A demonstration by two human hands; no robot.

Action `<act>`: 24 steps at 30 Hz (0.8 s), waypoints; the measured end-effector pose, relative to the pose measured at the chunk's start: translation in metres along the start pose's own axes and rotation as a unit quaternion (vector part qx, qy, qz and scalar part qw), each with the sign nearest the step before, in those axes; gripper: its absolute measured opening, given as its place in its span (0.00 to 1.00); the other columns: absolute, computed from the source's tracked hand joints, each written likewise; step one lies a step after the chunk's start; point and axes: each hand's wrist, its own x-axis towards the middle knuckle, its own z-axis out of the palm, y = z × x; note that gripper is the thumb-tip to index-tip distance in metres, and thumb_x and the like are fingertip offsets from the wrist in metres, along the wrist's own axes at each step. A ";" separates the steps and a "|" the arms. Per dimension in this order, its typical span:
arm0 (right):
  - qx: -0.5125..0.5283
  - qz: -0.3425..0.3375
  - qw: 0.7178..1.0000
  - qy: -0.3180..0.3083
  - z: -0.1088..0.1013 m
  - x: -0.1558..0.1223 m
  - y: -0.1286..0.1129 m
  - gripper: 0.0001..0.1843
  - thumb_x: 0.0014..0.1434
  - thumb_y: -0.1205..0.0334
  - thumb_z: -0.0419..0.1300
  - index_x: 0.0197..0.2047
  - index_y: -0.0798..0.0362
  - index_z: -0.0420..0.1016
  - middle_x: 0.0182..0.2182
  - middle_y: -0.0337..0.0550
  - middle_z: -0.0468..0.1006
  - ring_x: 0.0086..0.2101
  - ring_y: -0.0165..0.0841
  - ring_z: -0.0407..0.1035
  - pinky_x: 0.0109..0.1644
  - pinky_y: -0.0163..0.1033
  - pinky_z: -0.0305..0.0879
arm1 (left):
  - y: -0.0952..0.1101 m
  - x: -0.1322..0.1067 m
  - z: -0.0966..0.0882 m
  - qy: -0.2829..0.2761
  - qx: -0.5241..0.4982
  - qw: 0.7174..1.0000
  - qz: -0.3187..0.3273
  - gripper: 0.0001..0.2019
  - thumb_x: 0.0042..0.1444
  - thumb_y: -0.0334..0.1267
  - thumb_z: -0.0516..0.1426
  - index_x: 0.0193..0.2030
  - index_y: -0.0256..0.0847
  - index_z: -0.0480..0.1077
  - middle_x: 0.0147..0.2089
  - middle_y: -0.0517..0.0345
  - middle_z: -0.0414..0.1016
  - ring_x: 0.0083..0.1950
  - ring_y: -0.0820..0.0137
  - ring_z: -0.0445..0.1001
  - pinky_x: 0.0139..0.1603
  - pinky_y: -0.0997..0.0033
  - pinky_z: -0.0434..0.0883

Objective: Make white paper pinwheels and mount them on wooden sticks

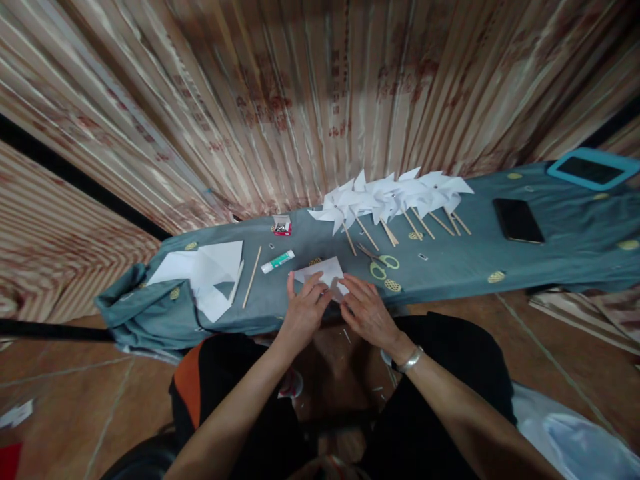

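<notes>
A folded piece of white paper (327, 268) lies near the front edge of the cloth-covered table, under both hands. My left hand (306, 308) presses on its left and lower part, the thumb apart on the left side. At the right edge of the paper, my right hand (367, 308) holds it with bent fingertips; a silver bracelet sits on that wrist. Left of the paper lies a glue stick (278, 261) with a green and white label. Scissors (380, 262) with yellow-green handles rest to the right, their blades pointing up and left.
Several white paper pinwheels (395, 193) on wooden sticks overlap along the back. A small red box (282, 227), a lone wooden stick (252, 277) and white paper sheets (217, 260) lie to the left. A black phone (517, 220) and a blue-framed device (593, 168) are at right.
</notes>
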 end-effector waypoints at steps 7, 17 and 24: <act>0.000 -0.010 0.998 -0.058 0.000 0.003 0.009 0.23 0.61 0.76 0.47 0.56 0.55 0.70 0.60 0.56 0.67 0.64 0.43 0.54 0.62 0.53 0.56 | -0.019 -0.007 -0.006 0.021 0.001 1.000 -0.011 0.09 0.62 0.29 0.53 0.36 0.43 0.75 0.37 0.58 0.78 0.50 0.64 0.75 0.69 0.36 0.42; -0.076 -0.014 0.997 -0.009 -0.004 0.008 0.025 0.16 0.66 0.71 0.48 0.49 0.54 0.75 0.58 0.54 0.71 0.63 0.43 0.56 0.61 0.53 0.55 | -0.010 -0.012 -0.012 0.070 -0.067 0.995 -0.029 0.11 0.63 0.30 0.51 0.38 0.43 0.75 0.41 0.57 0.80 0.50 0.68 0.75 0.71 0.40 0.40; -0.076 -0.021 0.996 -0.034 -0.002 0.002 0.025 0.15 0.65 0.70 0.50 0.49 0.56 0.75 0.56 0.56 0.72 0.60 0.44 0.59 0.60 0.53 0.56 | -0.023 -0.029 0.006 -0.022 -0.038 0.997 -0.068 0.16 0.62 0.27 0.51 0.52 0.45 0.72 0.55 0.52 0.76 0.61 0.59 0.68 0.69 0.35 0.40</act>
